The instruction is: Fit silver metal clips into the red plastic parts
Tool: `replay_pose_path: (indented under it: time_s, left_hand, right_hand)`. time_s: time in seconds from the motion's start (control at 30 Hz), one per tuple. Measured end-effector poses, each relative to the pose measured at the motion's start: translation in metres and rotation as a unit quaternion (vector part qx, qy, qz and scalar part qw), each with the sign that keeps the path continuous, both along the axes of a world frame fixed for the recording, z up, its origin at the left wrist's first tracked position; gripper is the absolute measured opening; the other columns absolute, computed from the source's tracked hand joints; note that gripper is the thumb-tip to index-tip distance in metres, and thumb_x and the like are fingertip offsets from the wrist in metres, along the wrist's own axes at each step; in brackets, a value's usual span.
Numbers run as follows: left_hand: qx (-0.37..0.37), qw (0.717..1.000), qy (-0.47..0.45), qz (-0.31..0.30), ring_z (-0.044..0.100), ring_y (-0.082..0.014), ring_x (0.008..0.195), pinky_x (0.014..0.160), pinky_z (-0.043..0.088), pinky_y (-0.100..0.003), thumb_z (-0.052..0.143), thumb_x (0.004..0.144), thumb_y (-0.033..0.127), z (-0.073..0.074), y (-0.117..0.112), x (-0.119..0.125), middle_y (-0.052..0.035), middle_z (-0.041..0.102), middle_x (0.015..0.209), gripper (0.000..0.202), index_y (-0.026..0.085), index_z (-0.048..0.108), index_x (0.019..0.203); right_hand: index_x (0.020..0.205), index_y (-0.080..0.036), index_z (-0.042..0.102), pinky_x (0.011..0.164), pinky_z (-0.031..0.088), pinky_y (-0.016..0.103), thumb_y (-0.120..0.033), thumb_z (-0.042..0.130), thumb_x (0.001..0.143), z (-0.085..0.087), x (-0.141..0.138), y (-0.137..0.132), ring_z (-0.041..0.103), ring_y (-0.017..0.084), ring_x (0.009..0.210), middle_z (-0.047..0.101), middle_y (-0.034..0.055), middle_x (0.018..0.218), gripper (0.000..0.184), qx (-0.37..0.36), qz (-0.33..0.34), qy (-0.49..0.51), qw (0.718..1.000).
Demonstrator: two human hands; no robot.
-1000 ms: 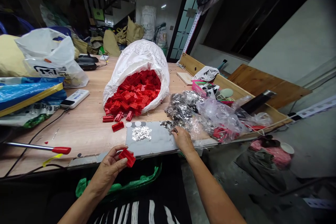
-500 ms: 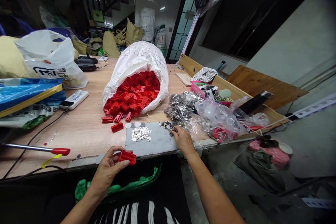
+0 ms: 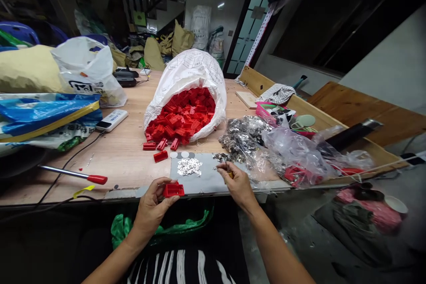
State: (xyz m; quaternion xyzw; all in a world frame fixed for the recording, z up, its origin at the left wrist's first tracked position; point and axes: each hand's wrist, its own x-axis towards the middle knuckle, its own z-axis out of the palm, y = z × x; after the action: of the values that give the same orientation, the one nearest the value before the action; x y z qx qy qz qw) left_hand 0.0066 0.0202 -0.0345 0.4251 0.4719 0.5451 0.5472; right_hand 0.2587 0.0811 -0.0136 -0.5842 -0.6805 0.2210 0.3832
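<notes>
My left hand is closed on a small red plastic part, held level at the table's near edge. My right hand hovers over the grey metal plate, its fingers pinched on something small that I cannot make out. A little heap of silver metal bits lies on the plate to the left of that hand. A white sack lies on its side farther back, spilling several red parts onto the wooden table.
Clear plastic bags of shiny metal pieces and red parts lie right of the plate. A red-handled tool, a white remote, cables and blue and white bags fill the left side. A green bag hangs under the edge.
My right hand has drawn back from the metal pieces at the bag towards me, fingers pinched. The left hand has turned the red part level and raised it nearer the plate. The camera shifted.
</notes>
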Motion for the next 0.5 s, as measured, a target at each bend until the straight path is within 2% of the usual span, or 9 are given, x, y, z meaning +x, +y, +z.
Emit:
replay_pose_path:
  time_s: [0.1,0.23,0.33,0.5]
  left_hand:
    - [0.032,0.997,0.063,0.009,0.066,-0.0225,0.099,0.092,0.05,-0.032,0.075,0.07,0.023,-0.004,-0.001,0.001,-0.0063,0.07,0.109,0.036,0.021,0.061,0.103]
    - [0.094,0.982,0.161,0.01,0.066,-0.0221,0.099,0.091,0.051,-0.034,0.069,0.076,0.027,-0.013,-0.002,0.0,-0.0052,0.07,0.109,0.034,0.022,0.06,0.109]
    - [0.136,0.969,0.206,0.014,0.066,-0.02,0.099,0.09,0.052,-0.033,0.066,0.079,0.027,-0.017,-0.002,-0.002,-0.0035,0.069,0.108,0.033,0.023,0.059,0.111]
    - [0.179,0.95,0.256,0.024,0.068,-0.017,0.094,0.086,0.054,-0.03,0.065,0.081,0.024,-0.015,-0.003,-0.002,-0.0023,0.069,0.108,0.032,0.024,0.058,0.112]
  right_hand:
    - [0.091,-0.019,0.064,0.066,0.046,0.024,-0.03,0.054,0.088,0.01,-0.033,-0.021,0.062,0.016,0.074,0.069,0.0026,0.084,0.015,-0.026,0.086,0.046,0.995]
    - [0.091,-0.02,0.063,0.066,0.045,0.023,-0.021,0.052,0.089,0.012,-0.067,-0.039,0.06,0.014,0.071,0.067,0.0021,0.085,0.011,-0.029,0.159,0.037,0.986]
    - [0.092,-0.02,0.062,0.069,0.045,0.024,-0.016,0.051,0.088,0.007,-0.078,-0.042,0.059,0.014,0.074,0.065,0.0026,0.085,0.012,-0.005,0.185,0.006,0.983]
    - [0.091,-0.019,0.061,0.067,0.044,0.025,-0.014,0.05,0.088,0.001,-0.084,-0.04,0.057,0.015,0.074,0.061,0.0033,0.082,0.012,0.03,0.196,-0.027,0.98]
